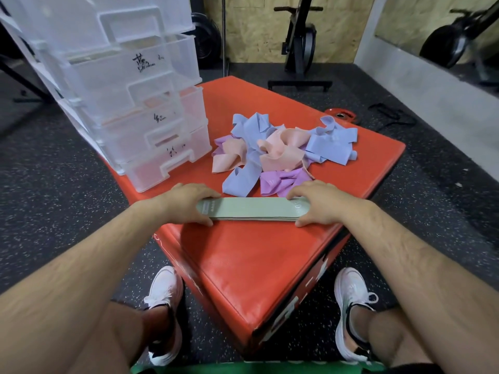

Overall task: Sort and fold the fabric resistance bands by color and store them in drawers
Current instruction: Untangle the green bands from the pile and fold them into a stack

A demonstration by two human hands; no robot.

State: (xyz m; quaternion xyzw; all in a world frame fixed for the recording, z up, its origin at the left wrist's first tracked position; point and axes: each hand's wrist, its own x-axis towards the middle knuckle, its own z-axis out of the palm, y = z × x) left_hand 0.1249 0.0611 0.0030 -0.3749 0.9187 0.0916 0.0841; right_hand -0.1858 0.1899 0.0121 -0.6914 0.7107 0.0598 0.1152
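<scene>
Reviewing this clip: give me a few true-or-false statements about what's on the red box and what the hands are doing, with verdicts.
1. The left hand and right hand each hold one end of the flat green band stack. True.
2. The green band stack lies inside a drawer. False: it lies on the red box.
3. The loose pile holds blue, peach and purple bands. True.
4. The clear drawer unit stands to the right of the loose pile. False: it stands to its left.
</scene>
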